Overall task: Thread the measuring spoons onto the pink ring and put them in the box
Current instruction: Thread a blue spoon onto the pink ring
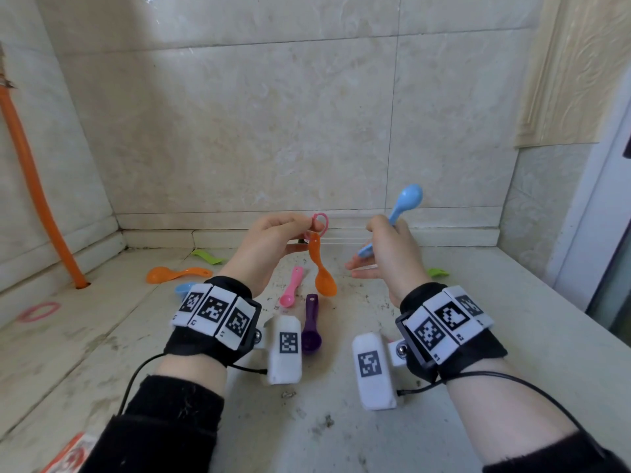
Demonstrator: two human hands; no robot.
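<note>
My left hand [269,240] pinches a small pink ring [321,222] held up above the counter. An orange measuring spoon [322,271] hangs from the ring, bowl downward. My right hand [386,254] grips the handle of a light blue spoon [406,201], its bowl pointing up and to the right, a short way right of the ring. On the counter lie a pink spoon [292,288], a purple spoon [310,326], a larger orange spoon [176,275], a blue spoon [184,289] partly hidden by my left wrist, and two green spoons [208,257] [437,272].
A second pink ring [39,311] lies at the far left of the stone counter [495,336]. An orange pipe [37,199] runs down the left wall. The corner of an orange and white box [70,455] shows at the bottom left edge. Tiled walls close the back and left.
</note>
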